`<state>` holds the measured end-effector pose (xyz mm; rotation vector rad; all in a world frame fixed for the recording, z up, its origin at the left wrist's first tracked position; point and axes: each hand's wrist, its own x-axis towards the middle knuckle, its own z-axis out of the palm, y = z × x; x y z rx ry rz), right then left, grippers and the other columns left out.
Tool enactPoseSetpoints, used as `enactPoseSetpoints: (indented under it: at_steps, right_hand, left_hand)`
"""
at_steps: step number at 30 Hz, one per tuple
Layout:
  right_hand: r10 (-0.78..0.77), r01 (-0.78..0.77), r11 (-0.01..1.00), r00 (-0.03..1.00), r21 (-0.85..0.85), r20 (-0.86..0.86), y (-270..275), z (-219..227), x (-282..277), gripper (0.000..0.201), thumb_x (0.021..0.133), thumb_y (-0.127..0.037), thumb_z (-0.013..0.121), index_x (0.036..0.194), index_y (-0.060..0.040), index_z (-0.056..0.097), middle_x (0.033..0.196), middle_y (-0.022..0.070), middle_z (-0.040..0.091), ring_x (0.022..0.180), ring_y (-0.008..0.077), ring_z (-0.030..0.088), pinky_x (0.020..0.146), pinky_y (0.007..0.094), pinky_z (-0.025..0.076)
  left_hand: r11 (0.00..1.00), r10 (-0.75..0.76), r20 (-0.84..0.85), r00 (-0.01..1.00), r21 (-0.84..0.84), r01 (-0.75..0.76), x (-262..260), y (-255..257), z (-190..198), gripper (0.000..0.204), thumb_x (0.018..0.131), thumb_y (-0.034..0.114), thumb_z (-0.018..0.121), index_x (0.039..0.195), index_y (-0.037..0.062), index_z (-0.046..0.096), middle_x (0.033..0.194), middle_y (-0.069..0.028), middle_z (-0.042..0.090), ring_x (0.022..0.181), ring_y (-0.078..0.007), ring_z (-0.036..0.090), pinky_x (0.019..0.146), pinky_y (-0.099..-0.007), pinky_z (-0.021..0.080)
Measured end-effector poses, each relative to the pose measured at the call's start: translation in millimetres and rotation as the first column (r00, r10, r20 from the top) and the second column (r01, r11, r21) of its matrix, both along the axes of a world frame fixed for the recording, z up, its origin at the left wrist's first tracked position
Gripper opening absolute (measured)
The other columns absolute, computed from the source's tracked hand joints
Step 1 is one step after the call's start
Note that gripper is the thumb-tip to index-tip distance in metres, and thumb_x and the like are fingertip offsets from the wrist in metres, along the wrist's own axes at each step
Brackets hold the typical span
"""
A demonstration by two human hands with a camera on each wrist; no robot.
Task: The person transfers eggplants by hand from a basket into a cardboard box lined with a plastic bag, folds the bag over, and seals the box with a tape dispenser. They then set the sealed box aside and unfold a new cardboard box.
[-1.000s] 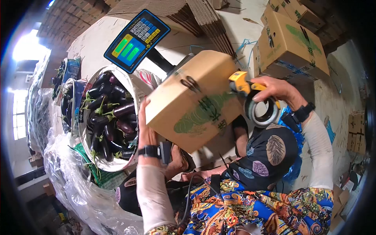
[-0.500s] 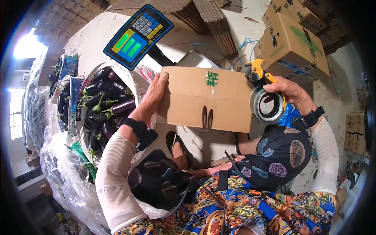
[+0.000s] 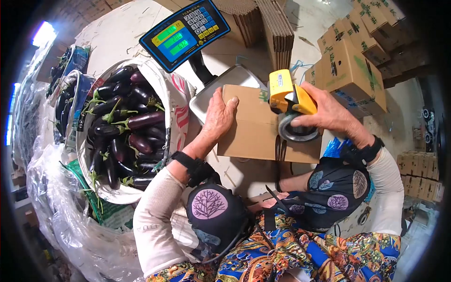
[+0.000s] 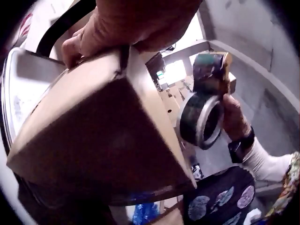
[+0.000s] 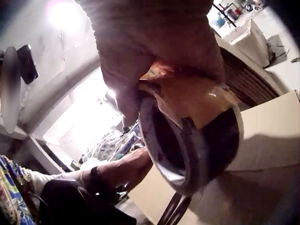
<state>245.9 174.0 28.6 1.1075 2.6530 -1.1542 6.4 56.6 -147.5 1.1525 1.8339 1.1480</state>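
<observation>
A cardboard box (image 3: 249, 136) lies in front of me with a plain brown face up, overlapping the metal pan of a scale (image 3: 202, 105). My left hand (image 3: 218, 115) holds its left end, thumb over the top edge; in the left wrist view its fingers curl at the box's corner. In my right hand (image 3: 329, 110) I grip a yellow tape dispenser (image 3: 305, 99), close over the right part of the box. A wide tape roll (image 5: 190, 164) hangs from the dispenser, partly covering two long dark marks on the cardboard.
To the left, a white-lined basket (image 3: 82, 162) holds many eggplants (image 3: 143, 120). The scale's lit display (image 3: 183, 35) rises behind the pan. Flattened cartons (image 3: 277, 35) stand at the back, and made-up boxes (image 3: 354, 77) are at the right. Clear plastic sheeting (image 3: 51, 188) bunches at far left.
The box has turned from its green-printed side to a plain face and come down toward the scale. My right hand has brought the tape dispenser left over the box; my left hand moved to its far-left edge.
</observation>
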Motion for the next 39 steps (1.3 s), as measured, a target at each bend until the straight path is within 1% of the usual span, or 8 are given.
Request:
enactPoseSetpoints:
  at_steps: [3,4,7,11,15,29,32,39]
  right_hand:
    - [0.082,-0.066,0.986,0.992,0.152,-0.097,-15.5,0.6,-3.8,0.065,0.069,-0.037,0.087,0.113,-0.0044,0.051,0.087,0.0146,0.066,0.082,0.0282,0.067,0.076,0.0379,0.053]
    - [0.07,-0.056,0.987,0.994,0.154,-0.089,-19.0,-0.2,-3.7,0.065,0.068,-0.033,0.088,0.112,-0.0039,0.05,0.089,0.015,0.065,0.083,0.028,0.066,0.077,0.0371,0.052]
    - [0.134,-0.1,0.958,0.985,0.268,-0.111,-28.5,-7.0,-6.9,0.063,0.068,-0.032,0.088,0.109,-0.0038,0.05,0.088,0.0173,0.066,0.082,0.034,0.069,0.074,0.0387,0.055]
    - [0.136,-0.085,0.949,0.979,0.303,-0.152,-40.9,-4.4,-19.7,0.062,0.068,-0.032,0.088,0.108,-0.004,0.05,0.086,0.018,0.065,0.082,0.0353,0.069,0.073,0.0401,0.055]
    - [0.149,-0.103,0.936,0.982,0.336,-0.112,-44.2,-11.3,-28.0,0.06,0.066,-0.025,0.086,0.109,-0.0045,0.049,0.088,0.0213,0.065,0.084,0.0423,0.067,0.072,0.0459,0.055]
    - [0.248,-0.25,0.845,0.966,0.474,0.068,-54.9,-0.4,-58.1,0.054,0.067,-0.019,0.08,0.106,-0.0022,0.047,0.083,0.0216,0.063,0.079,0.0424,0.065,0.069,0.0474,0.054]
    - [0.217,-0.274,0.819,0.961,0.505,0.17,-46.2,15.3,-45.2,0.053,0.067,-0.019,0.081,0.104,-0.0013,0.048,0.082,0.0217,0.063,0.076,0.0423,0.064,0.065,0.047,0.053]
    - [0.245,-0.345,0.824,0.932,0.45,0.266,-47.2,19.3,-54.4,0.052,0.064,-0.015,0.08,0.102,-0.0022,0.048,0.082,0.0231,0.061,0.078,0.0456,0.061,0.066,0.0461,0.05]
  left_hand:
    - [0.962,0.186,-0.153,0.971,0.229,-0.148,-7.2,-1.9,7.1,0.059,0.098,0.037,0.055,0.136,-0.0058,0.042,0.127,-0.0262,0.053,0.118,-0.0364,0.053,0.1,-0.0421,0.042]
    - [0.929,0.185,0.034,0.982,0.319,-0.186,-10.4,-4.3,31.1,0.061,0.099,0.047,0.051,0.129,-0.0063,0.05,0.12,-0.0229,0.058,0.112,-0.0319,0.058,0.095,-0.0392,0.046]
    - [0.997,-0.072,0.535,0.842,0.065,0.044,-19.1,-24.4,94.6,0.076,0.097,0.067,0.04,0.132,0.0011,0.053,0.112,-0.0063,0.062,0.103,-0.0148,0.059,0.088,-0.0334,0.046]
    - [0.958,-0.126,0.764,0.633,-0.072,0.278,-8.5,-29.7,108.2,0.059,0.099,0.059,0.045,0.122,0.0062,0.06,0.093,0.0009,0.062,0.087,-0.0076,0.06,0.073,-0.0256,0.048]
    - [0.964,-0.204,0.703,0.682,0.021,0.266,-7.1,-28.0,100.9,0.025,0.102,0.031,0.054,0.105,0.0084,0.065,0.08,0.0061,0.061,0.069,-0.0027,0.056,0.062,-0.0172,0.045]
    - [0.999,0.016,0.541,0.841,0.031,-0.039,-30.0,-47.2,64.3,0.018,0.098,0.024,0.059,0.092,0.0083,0.065,0.082,0.0047,0.06,0.071,-0.0032,0.051,0.063,-0.0199,0.039]
    - [0.945,0.239,0.77,0.591,-0.044,-0.325,-72.7,-68.0,21.1,0.012,0.096,0.02,0.062,0.094,0.0088,0.066,0.086,0.0051,0.062,0.072,-0.002,0.052,0.06,-0.0183,0.039]
    - [0.912,0.257,0.822,0.507,-0.033,-0.409,-69.6,-78.2,-58.9,0.009,0.097,0.018,0.06,0.094,0.0111,0.065,0.08,0.0071,0.059,0.068,-0.0014,0.049,0.054,-0.0165,0.036]
